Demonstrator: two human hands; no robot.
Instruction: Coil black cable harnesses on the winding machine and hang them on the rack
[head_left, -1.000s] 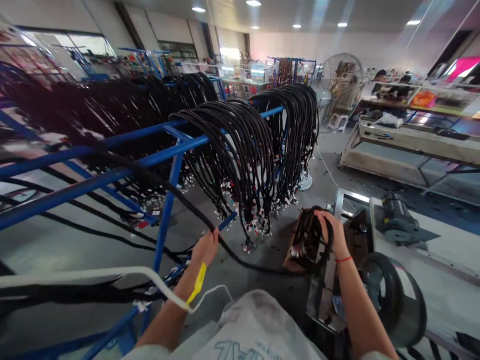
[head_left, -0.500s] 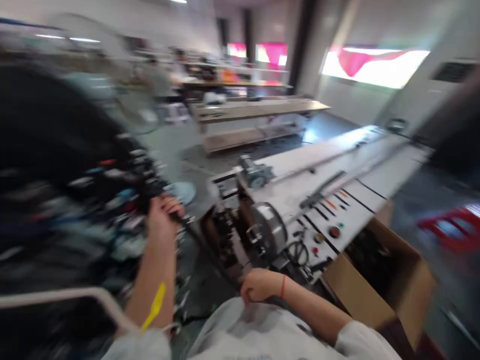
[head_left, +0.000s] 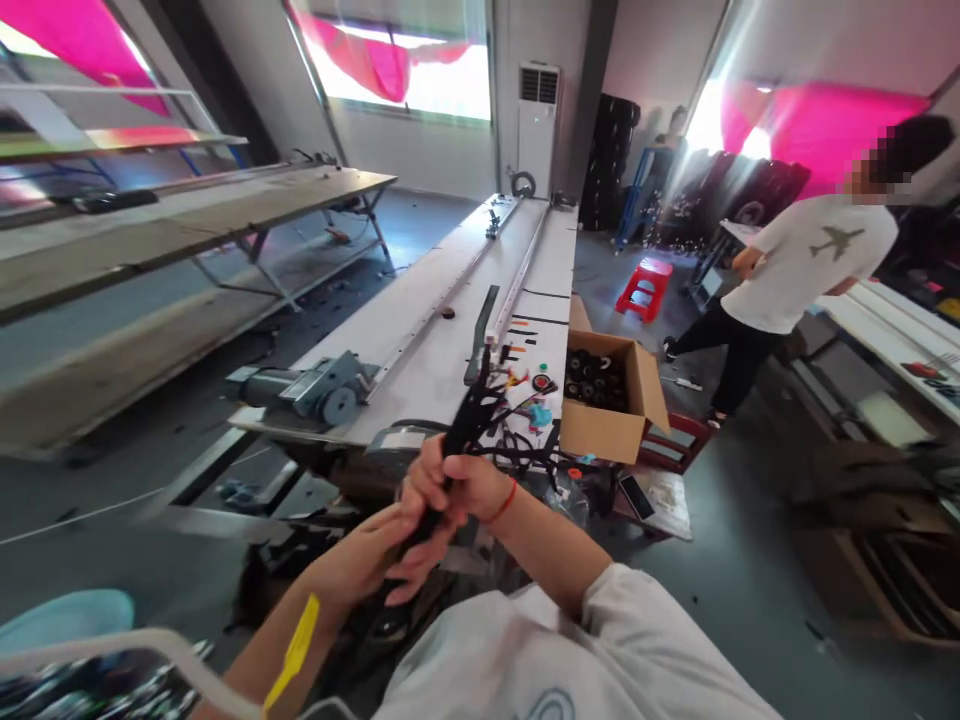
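A bundle of long, thin black strips [head_left: 466, 420] runs through both my hands, in front of my chest, its loose ends fanning out toward the table. My right hand [head_left: 469, 487], with a red cord at the wrist, is closed around the upper part. Just below, my left hand [head_left: 382, 550] wraps the lower part, some fingers only loosely bent. What the strips are exactly, I cannot tell. Beyond my hands is the white workbench [head_left: 420, 350], with a grey motor unit [head_left: 334, 390] at its near left corner and metal rails along it.
Small tools and black pieces lie along the bench's right side. Beside it stand a cardboard box [head_left: 600, 430] of dark round parts and a chair [head_left: 667, 500] with a phone [head_left: 636, 497]. A red stool [head_left: 645, 289] and a co-worker [head_left: 802, 260] are farther right.
My view has swung right, away from the pile at left. My hands, earlier apart with a black strip stretched between them, are now together on the bundle.
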